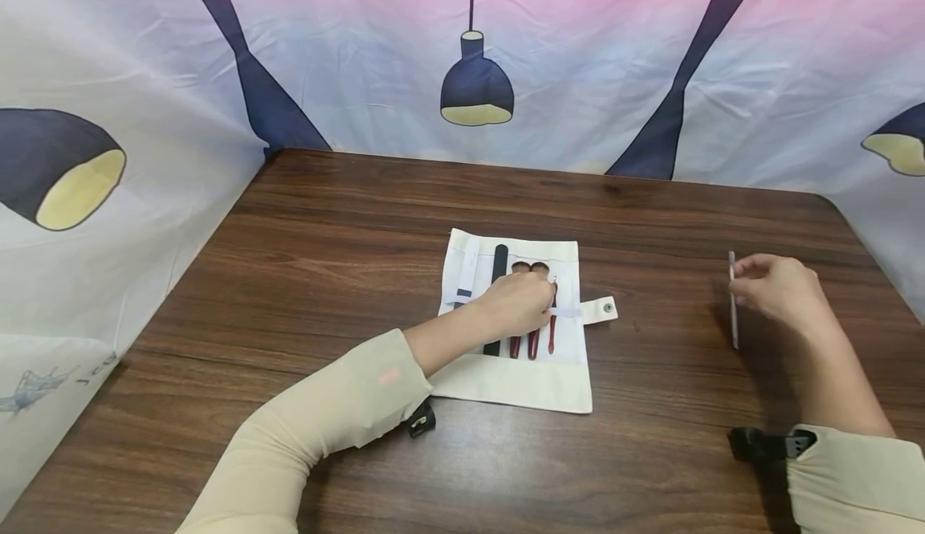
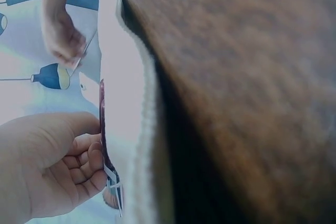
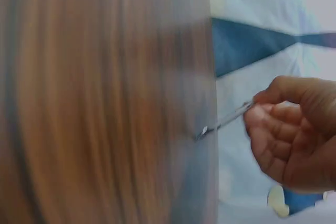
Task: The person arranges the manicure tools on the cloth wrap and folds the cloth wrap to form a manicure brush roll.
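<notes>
A cream fabric tool roll [image 1: 545, 377] lies open on the table, with tools under its elastic band. My left hand [image 1: 516, 303] reaches over its middle, thumb and bent fingertips right at the slim red tool [image 1: 552, 333]; I cannot tell whether they pinch it. Partly hidden under this hand are two red-handled brushes [image 1: 533, 346] and a black nail file [image 1: 500, 261]. Off to the right, clear of the roll, my right hand [image 1: 784, 289] pinches a slim silver rod-like tool [image 1: 734, 317] between thumb and forefinger. Its dark tip [image 3: 202, 134] points away from the hand.
A white flat tool [image 1: 469, 265] sits at the roll's left side. The roll's snap strap [image 1: 600, 310] sticks out to the right. Brown wood-grain table [image 1: 325, 221] surrounds the roll, and a printed cloth [image 1: 376, 76] hangs behind it.
</notes>
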### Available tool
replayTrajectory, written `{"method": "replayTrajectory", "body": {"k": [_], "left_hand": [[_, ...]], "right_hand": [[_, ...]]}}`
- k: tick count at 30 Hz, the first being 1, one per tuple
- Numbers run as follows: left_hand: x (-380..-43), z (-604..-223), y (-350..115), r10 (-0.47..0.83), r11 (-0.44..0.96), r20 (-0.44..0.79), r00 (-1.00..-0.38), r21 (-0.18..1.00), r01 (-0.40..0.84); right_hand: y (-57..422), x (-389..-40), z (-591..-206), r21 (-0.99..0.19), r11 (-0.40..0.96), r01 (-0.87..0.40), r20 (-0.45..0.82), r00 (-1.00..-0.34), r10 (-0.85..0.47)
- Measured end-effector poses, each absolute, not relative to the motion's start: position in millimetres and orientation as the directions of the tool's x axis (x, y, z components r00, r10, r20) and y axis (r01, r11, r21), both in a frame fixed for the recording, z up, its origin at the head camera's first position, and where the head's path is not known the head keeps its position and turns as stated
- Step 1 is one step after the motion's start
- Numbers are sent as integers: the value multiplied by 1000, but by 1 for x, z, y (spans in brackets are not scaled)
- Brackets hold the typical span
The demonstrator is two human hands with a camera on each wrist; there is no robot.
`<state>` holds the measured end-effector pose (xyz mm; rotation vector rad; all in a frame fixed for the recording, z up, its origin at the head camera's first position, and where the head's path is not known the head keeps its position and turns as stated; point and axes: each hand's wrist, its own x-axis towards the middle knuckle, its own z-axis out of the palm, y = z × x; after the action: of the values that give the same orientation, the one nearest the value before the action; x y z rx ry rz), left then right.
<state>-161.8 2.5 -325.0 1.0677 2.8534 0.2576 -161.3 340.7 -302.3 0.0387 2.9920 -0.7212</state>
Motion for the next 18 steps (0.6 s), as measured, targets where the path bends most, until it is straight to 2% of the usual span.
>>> {"method": "replayTrajectory", "body": {"k": [5, 9, 13, 18], "left_hand": [[-163, -325, 4, 671, 730, -3, -741, 176, 660], [-163, -326, 6, 688, 711, 21, -725, 179, 680], [-164, -326, 9, 696, 702, 33, -717, 176, 690], [-166, -325, 13, 691, 711, -3, -723, 184, 679]], "right_hand": [[305, -167, -301, -588, 803, -98, 194, -981, 22], [275, -173, -302, -767, 601, -224, 316, -947, 50], [246, -178, -305, -898, 292, -329, 367, -926, 86], [220, -181, -305, -929, 17, -369, 369, -925, 90]]}}
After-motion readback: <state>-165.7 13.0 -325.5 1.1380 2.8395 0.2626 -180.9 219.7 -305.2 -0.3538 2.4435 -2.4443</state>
